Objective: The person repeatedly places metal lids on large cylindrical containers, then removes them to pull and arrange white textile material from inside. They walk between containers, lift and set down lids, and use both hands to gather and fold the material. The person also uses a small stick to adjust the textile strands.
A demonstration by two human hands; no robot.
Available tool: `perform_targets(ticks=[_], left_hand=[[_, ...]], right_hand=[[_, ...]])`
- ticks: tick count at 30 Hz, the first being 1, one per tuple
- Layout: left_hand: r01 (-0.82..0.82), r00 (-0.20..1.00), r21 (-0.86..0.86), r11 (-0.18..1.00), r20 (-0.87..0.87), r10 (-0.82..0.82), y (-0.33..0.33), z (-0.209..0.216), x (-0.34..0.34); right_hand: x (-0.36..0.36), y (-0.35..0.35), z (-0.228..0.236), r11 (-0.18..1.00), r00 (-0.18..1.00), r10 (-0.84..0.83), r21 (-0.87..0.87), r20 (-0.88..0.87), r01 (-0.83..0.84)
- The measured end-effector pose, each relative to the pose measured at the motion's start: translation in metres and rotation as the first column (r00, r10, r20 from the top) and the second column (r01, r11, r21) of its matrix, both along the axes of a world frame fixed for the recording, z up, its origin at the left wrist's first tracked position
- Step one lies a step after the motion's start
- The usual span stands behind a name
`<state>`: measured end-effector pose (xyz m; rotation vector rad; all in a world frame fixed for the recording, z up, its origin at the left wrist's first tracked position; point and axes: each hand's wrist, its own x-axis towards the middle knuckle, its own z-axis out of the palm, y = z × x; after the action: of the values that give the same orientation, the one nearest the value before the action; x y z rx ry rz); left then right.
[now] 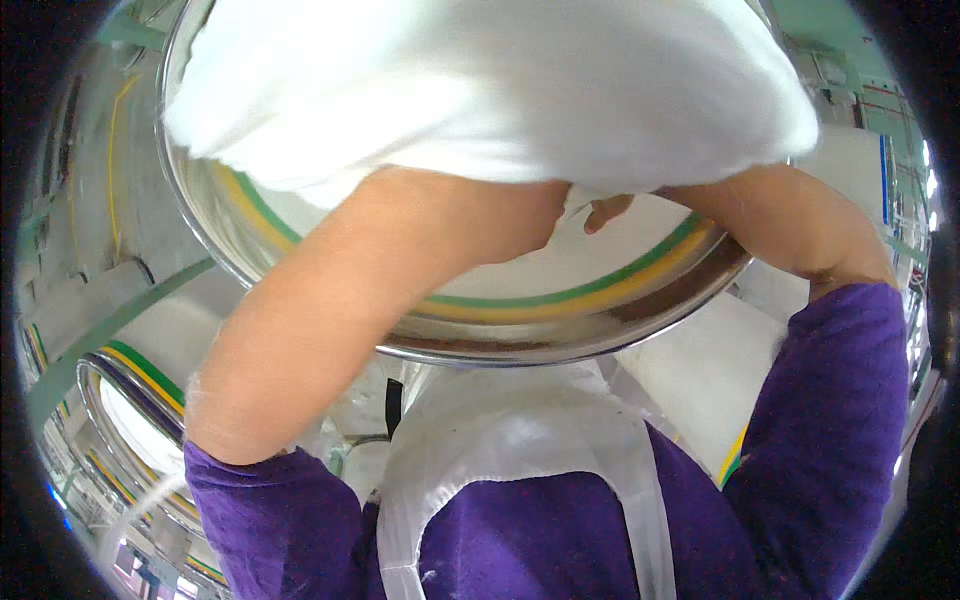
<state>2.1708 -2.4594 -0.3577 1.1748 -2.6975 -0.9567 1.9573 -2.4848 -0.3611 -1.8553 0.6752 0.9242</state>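
A big, soft mass of white cotton fibre [500, 90] bulges over a large round can [560, 355] with a shiny metal rim. My forearms reach into the can beneath the near edge of the mass. My left hand [525, 222] is closed against the underside of the fibre near the middle, its fingers mostly hidden. Just right of it, the curled fingers of my right hand [608, 211] show below the fibre; the rest of that hand is covered. A thin wisp of white fibre hangs between the two hands. Green and yellow bands run round the can's wall.
More banded cans [140, 345] with metal rims stand at the lower left, one holding white fibre. A pale, banded can wall [700, 370] shows close on my right. A yellow line [112, 165] marks the floor at far left. My white apron [520, 420] is close to the can's near rim.
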Motion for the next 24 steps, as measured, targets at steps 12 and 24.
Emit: perform_targets(ticks=[12,24], left_hand=[[0.35,0.813,0.659,0.665,0.138,-0.565,0.019,-0.069,-0.013],[-0.116,0.821,0.556,0.823,0.52,-0.236,0.0,-0.103,0.006]], right_hand=[[-0.025,-0.057,-0.059,0.934,0.924,-0.345,-0.035,0.165,0.355],[0.0,-0.062,-0.034,0.9,0.914,-0.304,-0.233,0.269,0.368]])
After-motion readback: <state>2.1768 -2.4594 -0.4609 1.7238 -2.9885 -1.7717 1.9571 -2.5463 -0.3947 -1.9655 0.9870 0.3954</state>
